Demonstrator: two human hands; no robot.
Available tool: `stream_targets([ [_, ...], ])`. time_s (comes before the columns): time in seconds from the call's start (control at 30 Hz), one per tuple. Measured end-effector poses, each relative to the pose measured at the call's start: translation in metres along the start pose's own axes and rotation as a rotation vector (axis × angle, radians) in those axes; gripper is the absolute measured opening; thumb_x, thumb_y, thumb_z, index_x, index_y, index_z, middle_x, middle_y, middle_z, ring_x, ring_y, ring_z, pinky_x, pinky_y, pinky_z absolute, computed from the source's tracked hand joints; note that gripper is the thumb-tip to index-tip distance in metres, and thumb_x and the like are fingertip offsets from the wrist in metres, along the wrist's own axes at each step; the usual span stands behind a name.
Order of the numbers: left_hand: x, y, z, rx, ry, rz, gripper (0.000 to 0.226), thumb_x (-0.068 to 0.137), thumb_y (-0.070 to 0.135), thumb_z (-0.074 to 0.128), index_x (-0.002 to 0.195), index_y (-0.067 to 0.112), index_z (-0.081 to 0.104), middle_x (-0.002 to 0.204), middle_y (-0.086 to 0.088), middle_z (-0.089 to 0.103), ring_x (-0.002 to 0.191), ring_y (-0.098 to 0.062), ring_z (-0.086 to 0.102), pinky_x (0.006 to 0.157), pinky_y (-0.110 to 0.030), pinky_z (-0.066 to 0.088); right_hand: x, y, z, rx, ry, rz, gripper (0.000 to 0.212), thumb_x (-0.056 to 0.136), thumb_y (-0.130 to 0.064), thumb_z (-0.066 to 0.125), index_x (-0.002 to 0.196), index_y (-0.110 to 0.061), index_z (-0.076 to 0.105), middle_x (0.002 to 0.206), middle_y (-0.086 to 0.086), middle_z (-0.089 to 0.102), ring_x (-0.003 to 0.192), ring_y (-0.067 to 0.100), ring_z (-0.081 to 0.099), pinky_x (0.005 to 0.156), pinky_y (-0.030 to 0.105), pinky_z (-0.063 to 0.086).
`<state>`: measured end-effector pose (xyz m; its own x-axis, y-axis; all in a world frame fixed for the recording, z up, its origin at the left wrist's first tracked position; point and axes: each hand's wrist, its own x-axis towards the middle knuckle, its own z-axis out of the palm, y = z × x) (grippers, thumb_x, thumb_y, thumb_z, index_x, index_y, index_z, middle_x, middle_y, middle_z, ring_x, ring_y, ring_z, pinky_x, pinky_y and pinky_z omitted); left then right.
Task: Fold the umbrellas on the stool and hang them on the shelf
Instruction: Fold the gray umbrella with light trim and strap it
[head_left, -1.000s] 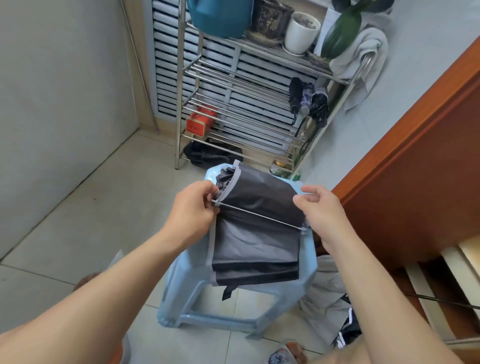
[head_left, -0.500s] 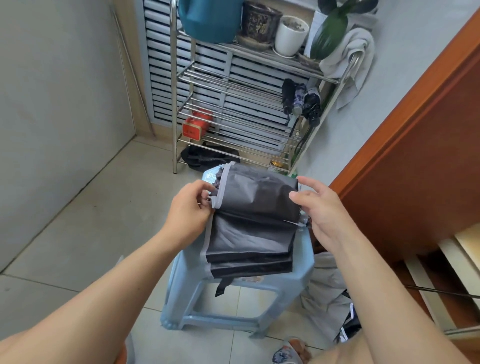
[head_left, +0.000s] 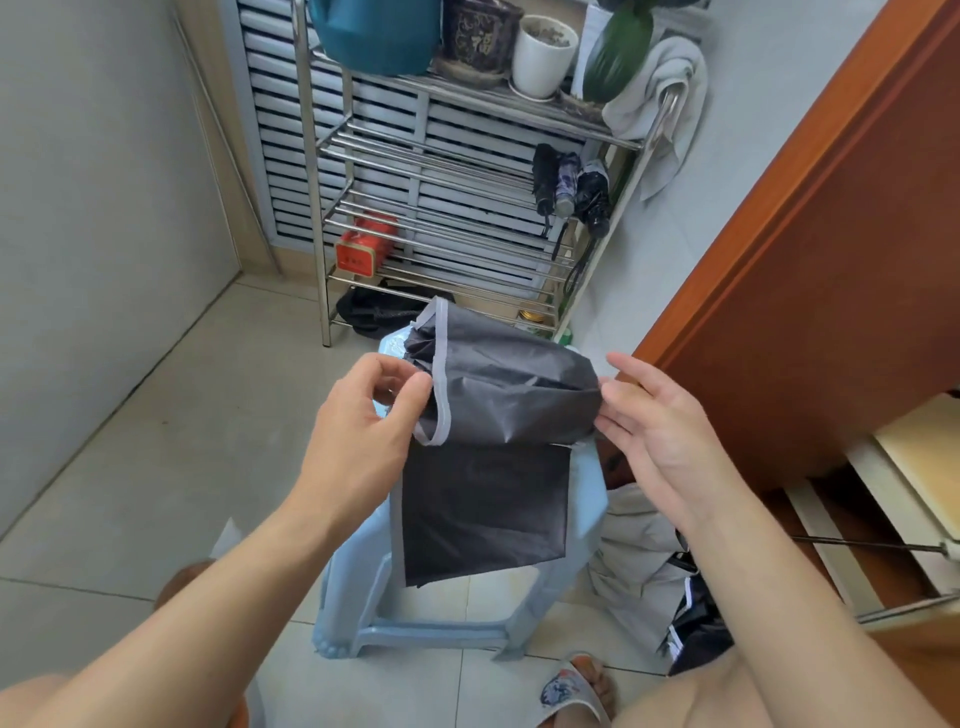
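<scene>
One umbrella (head_left: 498, 415) half folded over the stool (head_left: 587, 499); three (head_left: 571, 187) already hang on the shelf (head_left: 441, 171).
Left hand (head_left: 363, 415) pinches its pale-edged rim; right hand (head_left: 654, 415) lies flat against the other end, fingers straight. Judged left: rolling it tight, strapping, hanging. Count: one stool, one shelf, and a grey bundle (head_left: 639, 561) on the floor, perhaps another umbrella.

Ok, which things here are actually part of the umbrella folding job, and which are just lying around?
Part of the job:
grey umbrella
left hand
right hand
blue stool
metal shelf
hung umbrellas

Lying about:
red tin
white pot
towel
slipper
</scene>
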<state>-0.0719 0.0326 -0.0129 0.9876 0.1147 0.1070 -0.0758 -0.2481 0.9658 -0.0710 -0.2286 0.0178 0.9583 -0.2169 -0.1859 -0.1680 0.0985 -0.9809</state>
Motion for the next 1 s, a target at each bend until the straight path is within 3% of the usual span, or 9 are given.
stream_targets([
  [0.07, 0.001, -0.004, 0.003, 0.116, -0.045, -0.006, 0.029, 0.101, 0.049, 0.053, 0.079, 0.032, 0.063, 0.089, 0.014, 0.064, 0.098, -0.013, 0.057, 0.082, -0.026, 0.044, 0.0, 0.002, 0.0, -0.098, 0.055, -0.007, 0.026, 0.099, -0.005, 0.061, 0.124, -0.013, 0.064, 0.111, 0.011, 0.074, 0.105, 0.022, 0.071, 0.097, 0.037, 0.056],
  [0.13, 0.001, -0.004, 0.005, 0.161, -0.062, -0.005, 0.05, 0.1, 0.06, 0.04, 0.064, 0.026, 0.045, 0.076, 0.013, 0.053, 0.089, -0.019, 0.05, 0.081, -0.043, 0.04, -0.003, 0.003, 0.0, -0.312, 0.092, -0.002, 0.018, 0.1, -0.009, 0.063, 0.118, -0.01, 0.067, 0.104, 0.011, 0.073, 0.096, 0.023, 0.072, 0.096, 0.038, 0.058],
  [0.23, -0.003, 0.002, 0.005, 0.16, -0.063, 0.003, 0.054, 0.105, 0.052, 0.044, 0.061, 0.023, 0.039, 0.073, 0.01, 0.048, 0.083, -0.017, 0.046, 0.079, -0.043, 0.036, -0.008, 0.004, 0.0, -0.482, 0.038, 0.012, 0.009, 0.1, -0.017, 0.064, 0.105, -0.015, 0.07, 0.094, 0.007, 0.075, 0.093, 0.022, 0.074, 0.094, 0.038, 0.059],
  [0.33, -0.009, 0.004, 0.003, 0.213, -0.049, 0.076, 0.029, 0.095, 0.037, 0.068, 0.072, 0.021, 0.06, 0.089, 0.011, 0.062, 0.101, -0.019, 0.053, 0.085, -0.034, 0.042, -0.009, 0.002, -0.007, -0.547, -0.004, 0.006, 0.014, 0.097, -0.007, 0.065, 0.104, -0.017, 0.071, 0.097, 0.009, 0.076, 0.098, 0.023, 0.073, 0.098, 0.04, 0.056],
  [0.53, -0.023, 0.01, -0.011, -0.065, -0.115, 0.15, 0.01, 0.091, 0.025, 0.078, 0.084, 0.029, 0.072, 0.096, 0.009, 0.072, 0.097, -0.014, 0.066, 0.088, -0.036, 0.05, -0.022, -0.012, -0.02, -0.517, -0.192, 0.002, 0.039, 0.094, 0.005, 0.063, 0.122, -0.022, 0.065, 0.103, 0.001, 0.078, 0.105, 0.01, 0.07, 0.095, 0.025, 0.046],
  [0.7, -0.022, 0.011, -0.01, -0.238, -0.135, 0.11, 0.012, 0.09, 0.025, 0.073, 0.087, 0.024, 0.061, 0.075, 0.006, 0.068, 0.075, -0.016, 0.061, 0.073, -0.022, 0.049, -0.024, -0.01, -0.024, -0.493, -0.14, -0.031, 0.032, 0.094, -0.004, 0.069, 0.119, -0.023, 0.067, 0.106, -0.003, 0.077, 0.099, 0.003, 0.07, 0.084, 0.014, 0.051],
  [0.87, -0.016, 0.019, 0.004, -0.254, -0.106, 0.029, 0.037, 0.102, 0.03, 0.061, 0.136, 0.042, 0.052, 0.065, -0.005, 0.063, 0.062, -0.018, 0.054, 0.061, -0.021, 0.047, -0.013, 0.004, -0.021, -0.545, -0.103, -0.01, 0.022, 0.092, -0.01, 0.074, 0.111, -0.021, 0.072, 0.107, -0.004, 0.077, 0.103, 0.008, 0.071, 0.099, 0.027, 0.052],
  [0.93, -0.012, 0.022, 0.007, -0.24, -0.122, 0.044, 0.043, 0.104, 0.024, 0.059, 0.139, 0.048, 0.052, 0.078, -0.021, 0.067, 0.068, -0.039, 0.054, 0.063, -0.034, 0.049, -0.009, 0.008, -0.015, -0.557, -0.09, -0.031, 0.015, 0.091, -0.013, 0.075, 0.104, -0.02, 0.076, 0.101, -0.005, 0.078, 0.1, 0.01, 0.072, 0.096, 0.028, 0.053],
  [1.0, -0.01, 0.023, 0.008, -0.259, -0.114, 0.061, 0.045, 0.104, 0.016, 0.059, 0.134, 0.049, 0.058, 0.088, -0.022, 0.073, 0.074, -0.036, 0.064, 0.071, -0.044, 0.056, -0.007, 0.009, -0.01, -0.572, -0.053, -0.084, 0.007, 0.091, -0.014, 0.076, 0.096, -0.019, 0.077, 0.097, -0.002, 0.079, 0.095, 0.014, 0.072, 0.091, 0.029, 0.054],
])
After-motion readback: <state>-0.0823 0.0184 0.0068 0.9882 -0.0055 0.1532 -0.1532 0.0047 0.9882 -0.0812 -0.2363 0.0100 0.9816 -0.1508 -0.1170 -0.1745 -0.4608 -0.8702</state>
